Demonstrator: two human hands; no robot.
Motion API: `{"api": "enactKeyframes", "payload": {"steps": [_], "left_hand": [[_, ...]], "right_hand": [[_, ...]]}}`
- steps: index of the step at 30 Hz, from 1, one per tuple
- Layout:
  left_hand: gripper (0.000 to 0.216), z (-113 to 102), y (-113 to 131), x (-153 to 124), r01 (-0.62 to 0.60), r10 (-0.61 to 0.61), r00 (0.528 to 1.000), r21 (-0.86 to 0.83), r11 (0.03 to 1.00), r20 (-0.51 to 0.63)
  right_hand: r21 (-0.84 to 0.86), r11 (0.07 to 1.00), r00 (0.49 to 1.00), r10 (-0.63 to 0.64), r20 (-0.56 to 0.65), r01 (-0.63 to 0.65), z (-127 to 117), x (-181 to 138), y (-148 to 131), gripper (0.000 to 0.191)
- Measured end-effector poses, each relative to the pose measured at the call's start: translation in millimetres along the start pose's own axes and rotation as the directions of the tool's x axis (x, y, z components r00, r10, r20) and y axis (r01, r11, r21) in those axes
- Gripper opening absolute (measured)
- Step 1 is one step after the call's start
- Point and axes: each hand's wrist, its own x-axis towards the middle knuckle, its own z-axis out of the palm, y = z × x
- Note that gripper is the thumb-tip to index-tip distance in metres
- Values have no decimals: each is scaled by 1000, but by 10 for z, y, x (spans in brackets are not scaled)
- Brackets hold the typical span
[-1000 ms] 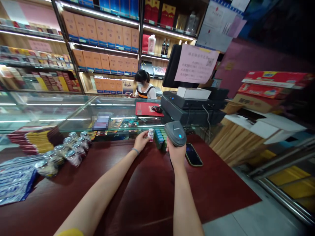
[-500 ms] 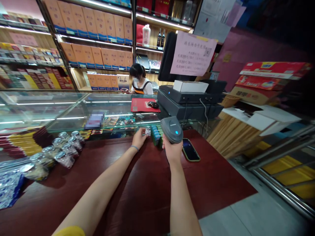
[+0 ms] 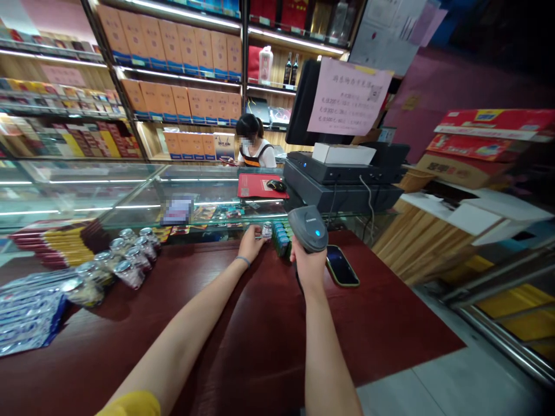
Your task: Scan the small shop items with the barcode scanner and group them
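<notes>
My left hand (image 3: 250, 246) reaches to the far side of the dark red table (image 3: 243, 323), its fingers closed on a small clear jar (image 3: 266, 231) with a silver lid. Right beside that jar stands a row of small green-and-blue packs (image 3: 282, 237), partly hidden by my right hand. A grey barcode scanner (image 3: 307, 226) with a lit blue light is in my right hand (image 3: 310, 267), which is wrapped round its handle. To the right of this hand lies a phone (image 3: 342, 266) with a dark screen.
Several lidded jars (image 3: 129, 273), blue-and-silver packets (image 3: 32, 315) and stacked maroon-and-yellow packs (image 3: 65, 245) occupy the left side. Behind the glass counter (image 3: 203, 190) sits a person (image 3: 255, 147). A monitor (image 3: 299, 110) and a dark cash drawer (image 3: 338, 190) stand at the back right.
The whole view has shifted, so things appear a little further right. Both hands keep hold of the jar and the barcode scanner, in nearly the same places over the table.
</notes>
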Motion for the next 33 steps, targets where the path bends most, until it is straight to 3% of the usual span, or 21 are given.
{"api": "enactKeyframes", "payload": {"steps": [3, 6, 10, 14, 19, 23, 29, 33], "left_hand": [[49, -139, 80, -130, -3, 0, 999, -62, 998, -41], [49, -422, 240, -342, -81, 75, 995, -96, 992, -59], [34, -971, 471, -668, -181, 176, 976, -27, 983, -128], [26, -1600, 586, -982, -186, 189, 949, 39, 982, -253], [25, -2344, 590, -1301, -173, 223, 891, 159, 972, -395], [24, -2802, 487, -1480, -132, 251, 821, 258, 957, -513], [24, -3106, 219, -1676, -69, 279, 749, 348, 935, -601], [28, -3140, 159, -1702, -90, 373, 769, 490, 867, -520]], "right_hand": [[130, 987, 992, 106, -69, -97, 50, -31, -76, 25], [158, 984, 996, 86, -17, -82, 103, -80, -146, 21], [153, 987, 997, 48, 60, -57, 207, -174, -214, 27], [201, 978, 984, 14, 177, -50, 380, -318, -239, 31], [149, 988, 953, -12, 303, -35, 633, -549, -234, 28], [116, 993, 927, -36, 373, -8, 807, -711, -225, 21], [44, 997, 870, -76, 487, 62, 975, -920, -100, 19], [31, 996, 842, -84, 533, 80, 1040, -1025, 64, 27]]}}
